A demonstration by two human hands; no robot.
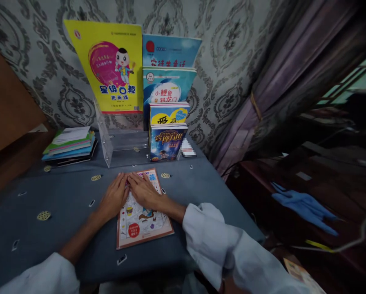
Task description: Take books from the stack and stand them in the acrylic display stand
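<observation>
A thin picture book (146,222) with a pinkish-brown border lies flat on the dark blue tablecloth (75,241). On the upper left part of its cover rests my left hand (115,194), palm down with fingers stretched out. My right hand (143,190) also lies flat on the upper cover, its fingertips close beside those of the left. Both hands hide part of the title and picture. Behind the book stands a clear acrylic book rack (105,141), which holds a yellow workbook (118,36) and several blue-covered books (169,145) in stepped rows.
A stack of books and papers (71,141) sits at the back left of the table. Patterned wallpaper (228,45) is behind. To the right hang purple curtains (241,122), tied back. Blue gloves (304,204) lie on a dark red surface beyond the table's right edge.
</observation>
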